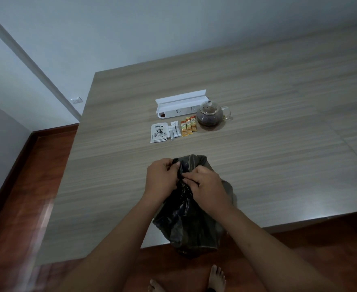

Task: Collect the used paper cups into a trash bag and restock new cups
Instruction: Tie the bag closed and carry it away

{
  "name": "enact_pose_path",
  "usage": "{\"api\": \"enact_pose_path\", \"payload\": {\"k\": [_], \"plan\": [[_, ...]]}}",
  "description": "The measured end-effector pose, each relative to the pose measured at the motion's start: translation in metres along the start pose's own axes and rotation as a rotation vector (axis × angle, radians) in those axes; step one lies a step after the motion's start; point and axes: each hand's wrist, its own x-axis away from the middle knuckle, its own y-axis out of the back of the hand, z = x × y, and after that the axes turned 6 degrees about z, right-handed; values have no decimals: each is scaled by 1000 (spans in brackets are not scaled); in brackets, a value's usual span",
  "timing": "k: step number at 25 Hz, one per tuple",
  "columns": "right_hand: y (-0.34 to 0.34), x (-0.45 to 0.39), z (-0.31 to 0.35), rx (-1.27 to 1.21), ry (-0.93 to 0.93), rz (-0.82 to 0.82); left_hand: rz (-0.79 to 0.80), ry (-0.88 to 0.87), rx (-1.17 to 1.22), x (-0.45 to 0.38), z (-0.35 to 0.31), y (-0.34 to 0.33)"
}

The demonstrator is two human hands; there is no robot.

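Observation:
A black trash bag (188, 220) hangs over the near edge of the wooden table (268, 157), bulging below my hands. My left hand (162, 178) grips the bag's gathered top on the left side. My right hand (205, 184) pinches the same bunched plastic from the right, fingers curled into it. A loose flap of the bag (194, 162) sticks up beyond my hands. A long white holder (179, 105) lies on its side farther back on the table; what is inside it is hard to tell. No loose paper cups show on the table.
Behind the bag lie tea packets (158, 133), white sachets (174, 131) and orange stick sachets (188, 125). A glass teapot (210, 116) with dark tea stands to their right. The red-brown floor (32, 186) runs along the table's left side, and my bare feet (216, 277) show below.

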Motion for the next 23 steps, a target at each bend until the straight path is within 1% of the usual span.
{"api": "enact_pose_path", "payload": {"k": [2, 4, 7, 9, 10, 11, 12, 13, 14, 16, 18, 20, 22, 23], "plan": [[-2, -4, 0, 81, 6, 74, -1, 32, 24, 0, 0, 1], [2, -11, 1, 133, 3, 199, 25, 93, 130, 1, 4, 3], [12, -22, 1, 97, -7, 386, 136, 159, 325, 4, 5, 8], [19, -27, -2, 55, -33, 439, 280, 146, 466, 8, 2, 15], [22, -29, -5, 40, -45, 438, 357, 109, 502, 10, 0, 20], [23, -30, -7, 27, -57, 432, 414, 59, 479, 10, 0, 25], [23, -30, -9, 15, -66, 422, 447, 5, 404, 12, 0, 28], [22, -29, -10, 3, -72, 408, 439, -33, 295, 14, 1, 29], [20, -27, -10, -12, -76, 386, 395, -52, 187, 15, 2, 28], [15, -22, -9, -36, -74, 312, 250, -50, 73, 16, 4, 22], [9, -17, -7, -27, -50, 238, 97, -45, 42, 19, 3, 16], [4, -15, -6, 22, -36, 212, -20, -34, 23, 19, 5, 13], [2, -14, -4, 25, -45, 199, -69, -30, 44, 20, 7, 11], [1, -13, -4, -32, -62, 186, -72, -28, 58, 21, 8, 11]]}}
